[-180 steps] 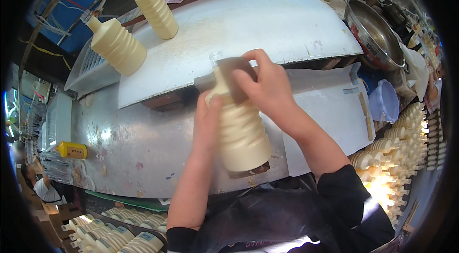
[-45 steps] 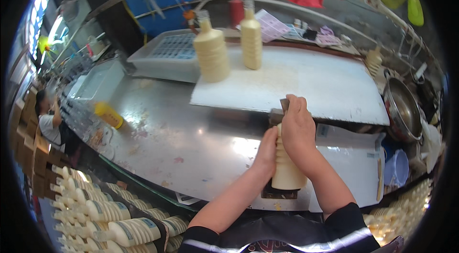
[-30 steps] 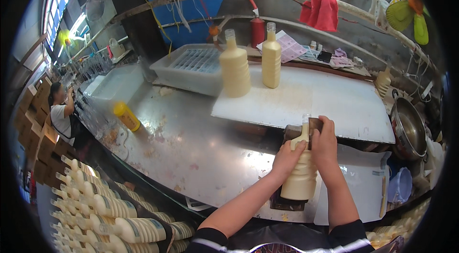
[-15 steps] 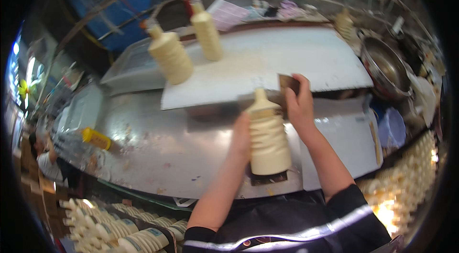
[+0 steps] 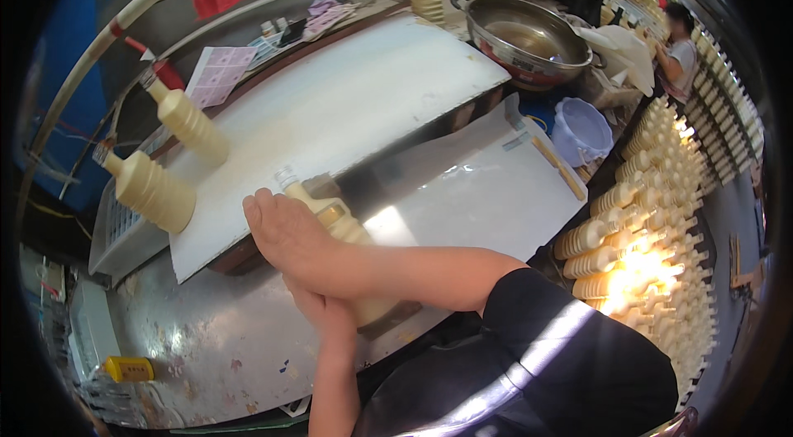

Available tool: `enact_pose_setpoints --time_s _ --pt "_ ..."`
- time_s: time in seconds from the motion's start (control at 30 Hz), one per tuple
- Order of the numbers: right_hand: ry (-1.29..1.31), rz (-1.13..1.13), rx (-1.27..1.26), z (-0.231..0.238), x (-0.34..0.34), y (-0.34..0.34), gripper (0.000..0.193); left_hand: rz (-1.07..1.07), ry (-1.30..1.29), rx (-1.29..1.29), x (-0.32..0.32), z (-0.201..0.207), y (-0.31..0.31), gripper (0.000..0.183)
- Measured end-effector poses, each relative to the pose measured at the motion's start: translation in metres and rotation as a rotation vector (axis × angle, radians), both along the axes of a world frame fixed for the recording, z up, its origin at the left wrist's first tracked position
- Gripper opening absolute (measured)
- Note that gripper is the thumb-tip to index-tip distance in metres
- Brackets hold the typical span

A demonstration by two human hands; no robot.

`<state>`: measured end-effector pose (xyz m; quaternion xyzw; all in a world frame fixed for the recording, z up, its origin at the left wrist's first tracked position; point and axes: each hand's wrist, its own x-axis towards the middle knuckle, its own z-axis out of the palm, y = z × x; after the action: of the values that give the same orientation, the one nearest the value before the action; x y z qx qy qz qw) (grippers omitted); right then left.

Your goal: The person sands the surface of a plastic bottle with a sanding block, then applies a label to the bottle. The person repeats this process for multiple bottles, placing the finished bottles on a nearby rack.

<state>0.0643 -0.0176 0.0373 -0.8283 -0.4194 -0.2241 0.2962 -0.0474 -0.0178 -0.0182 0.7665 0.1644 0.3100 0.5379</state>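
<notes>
So on my feed the right hand [image 5: 285, 230] is left of centre, fingertips bent over beside the neck of a cream, ribbed, glossy bottle [image 5: 350, 229]; I can't tell if those fingers are gripping anything, since the back of the hand blocks my view. The left hand [image 5: 312, 303] sits just below it, against the bottle's left side, and its fingers are mostly hidden under the crossing right forearm, so I can't call its grip either. The bottle itself is near the middle of the frame, its clear neck pointing upper left and its lower body partly covered by that forearm. Under all this I've got a stained, shiny metal bench [image 5: 223, 363], with a long white board [image 5: 347, 94] stretching up across it. Two more cream ribbed bottles, a wide one [image 5: 157, 192] and a slimmer one [image 5: 194, 127], stand upper left. Lower left, a small yellow container [image 5: 130, 368]; upper right, a wide round metal pan [image 5: 514, 59] and, below it, a lavender plastic bucket [image 5: 578, 140].
</notes>
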Motion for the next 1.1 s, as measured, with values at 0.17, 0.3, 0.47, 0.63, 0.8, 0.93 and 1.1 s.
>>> enact_pose_setpoints --time_s 0.17,0.3,0.47,0.63,0.8,0.93,1.1 --pt "0.413 0.157 0.178 0.004 0.032 -0.068 0.043 -0.038 0.216 0.256 -0.001 0.02 -0.008 0.088" --pt "0.51 0.123 0.321 -0.02 0.048 -0.098 0.044 -0.062 0.259 0.154 0.004 0.022 -0.012 0.096" --pt "0.614 0.119 0.387 -0.039 0.061 -0.119 0.044 -0.037 0.214 -0.046 0.008 0.02 -0.014 0.1" --pt "0.806 -0.037 0.648 -0.046 0.085 -0.199 0.034 -0.018 0.233 -0.136 0.008 0.028 -0.02 0.1" --pt "0.506 -0.907 -0.013 -0.084 0.152 -0.334 0.024 -0.013 0.228 -0.127 0.005 0.024 -0.022 0.098" --pt "0.422 -0.934 -0.322 -0.086 0.177 -0.385 0.023 -0.02 0.203 -0.137 0.006 0.022 -0.022 0.096" --pt "0.405 -0.693 -0.603 -0.125 0.174 -0.35 0.024 -0.007 0.211 -0.114 0.006 0.022 -0.021 0.095"
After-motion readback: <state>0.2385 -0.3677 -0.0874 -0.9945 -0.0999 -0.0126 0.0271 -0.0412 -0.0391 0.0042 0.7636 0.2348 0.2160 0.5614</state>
